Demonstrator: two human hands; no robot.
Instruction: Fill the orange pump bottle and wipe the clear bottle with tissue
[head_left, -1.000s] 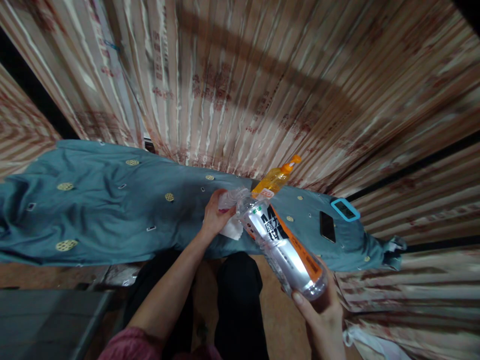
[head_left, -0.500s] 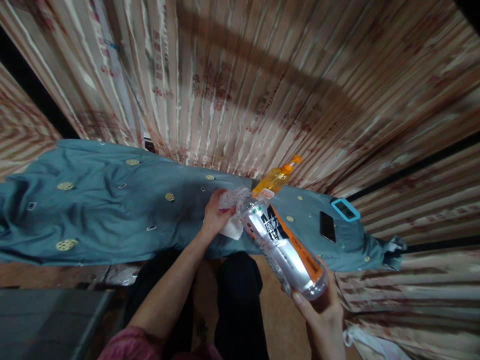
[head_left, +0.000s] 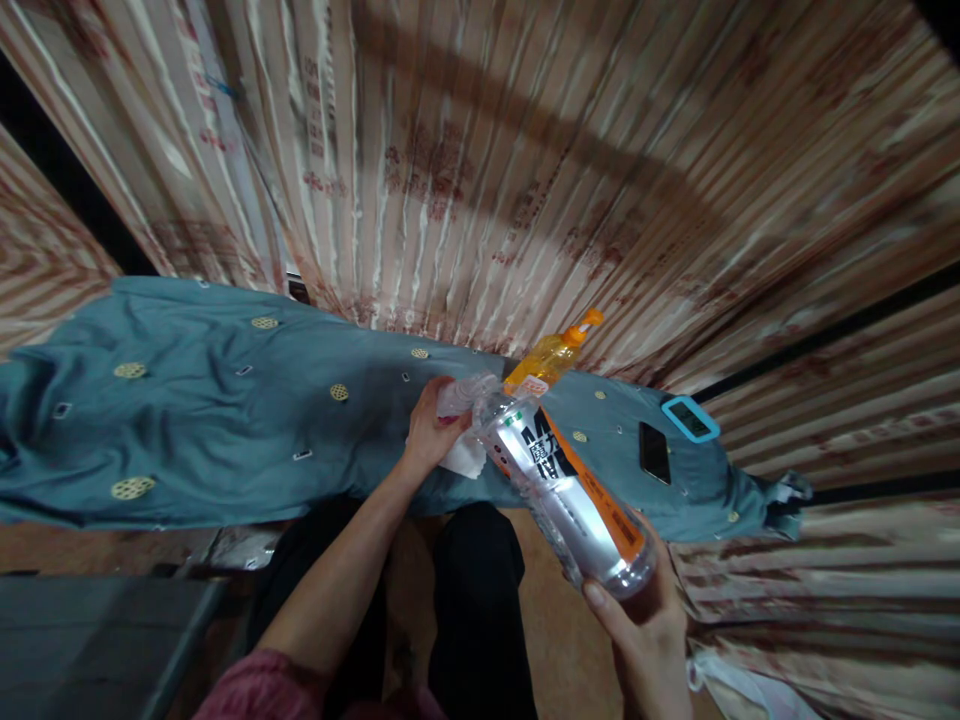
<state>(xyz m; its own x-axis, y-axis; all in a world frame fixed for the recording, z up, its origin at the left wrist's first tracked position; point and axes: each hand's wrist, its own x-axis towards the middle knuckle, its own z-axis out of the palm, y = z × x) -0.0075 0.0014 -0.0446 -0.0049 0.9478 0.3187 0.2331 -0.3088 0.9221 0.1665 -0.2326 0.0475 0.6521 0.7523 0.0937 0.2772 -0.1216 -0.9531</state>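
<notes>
My right hand (head_left: 643, 625) grips the base of a large clear plastic bottle (head_left: 561, 490) with a black, white and orange label, tilted so its neck points up and left. My left hand (head_left: 431, 430) is closed around the bottle's neck, with a crumpled white tissue (head_left: 465, 458) under its fingers. Both hands are over the near edge of a table covered in a teal cloth (head_left: 225, 420).
An orange-capped bottle of yellow liquid (head_left: 551, 358) stands just behind the clear bottle. A black phone (head_left: 655, 453) and a blue-rimmed timer (head_left: 690, 418) lie on the cloth at the right. Striped patterned curtains (head_left: 525, 170) hang behind. My dark-trousered knees (head_left: 450, 600) are below.
</notes>
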